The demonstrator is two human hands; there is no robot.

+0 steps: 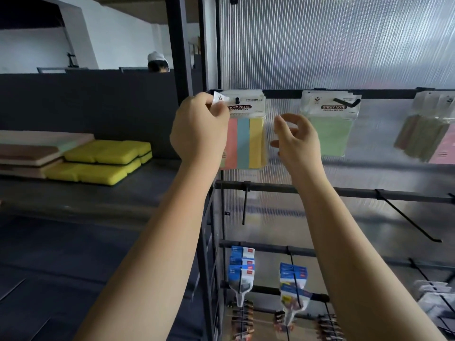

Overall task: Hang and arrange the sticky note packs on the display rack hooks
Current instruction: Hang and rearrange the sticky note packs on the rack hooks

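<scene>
A striped sticky note pack (246, 141), pink, blue and yellow, hangs on the leftmost top hook (237, 99) of the display rack. My left hand (199, 129) pinches the upper left corner of its white header card. Just right of the pack, my right hand (295, 136) hovers with loosely curled fingers and holds nothing. A green sticky note pack (331, 134) hangs on the second hook (347, 102). Farther right hang olive packs (421, 139) and a pink one (445, 148), partly cut off by the frame edge.
Bare black hooks (408, 217) stick out from the rail below. Blue carded goods (242, 267) hang on the lower rails. Left of the rack, a dark shelf carries yellow sponges (103, 158) and flat boards (32, 151). A person sits beyond the partition (157, 62).
</scene>
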